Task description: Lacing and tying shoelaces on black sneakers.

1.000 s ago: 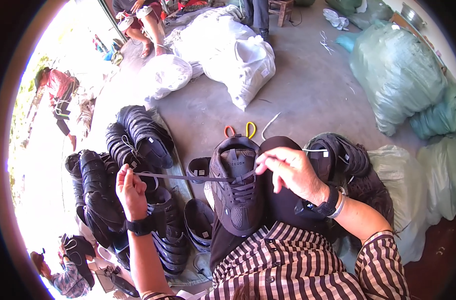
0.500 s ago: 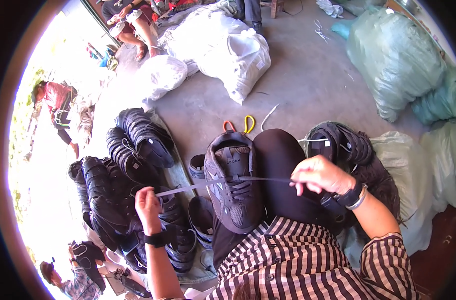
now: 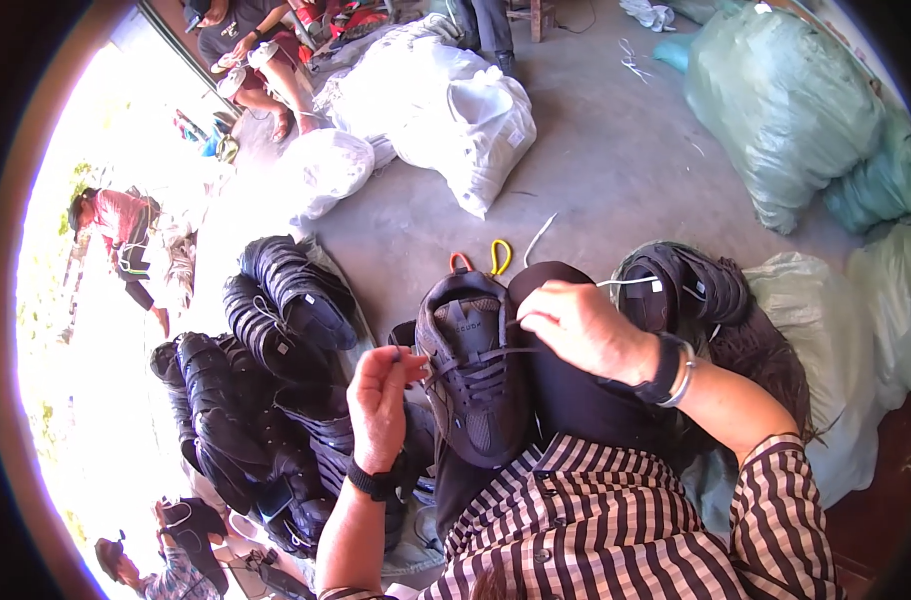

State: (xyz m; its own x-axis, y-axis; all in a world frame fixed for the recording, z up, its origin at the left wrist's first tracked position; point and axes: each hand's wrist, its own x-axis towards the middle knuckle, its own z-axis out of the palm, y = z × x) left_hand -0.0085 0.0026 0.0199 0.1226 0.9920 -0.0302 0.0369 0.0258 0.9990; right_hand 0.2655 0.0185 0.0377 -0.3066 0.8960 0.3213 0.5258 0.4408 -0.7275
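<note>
Left hand [image 3: 378, 415] and right hand [image 3: 594, 332] stand apart, the left pinching lace [image 3: 511, 351] beside the shoe [image 3: 486, 430]; whether the right grips it cannot be told. By descending size: green sack [image 3: 791, 120], on the floor [image 3: 616, 170] at right; heaped dark footwear [image 3: 213, 400] at left; the shoe — dark, toe nearest the striped shirt [image 3: 616, 500] — on the lap [image 3: 566, 400], between both hands; yellow loop [image 3: 508, 258], beyond the shoe.

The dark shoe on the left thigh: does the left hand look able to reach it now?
Probably yes: the left hand is close beside the dark shoe, and nothing visible stands between them.
</note>
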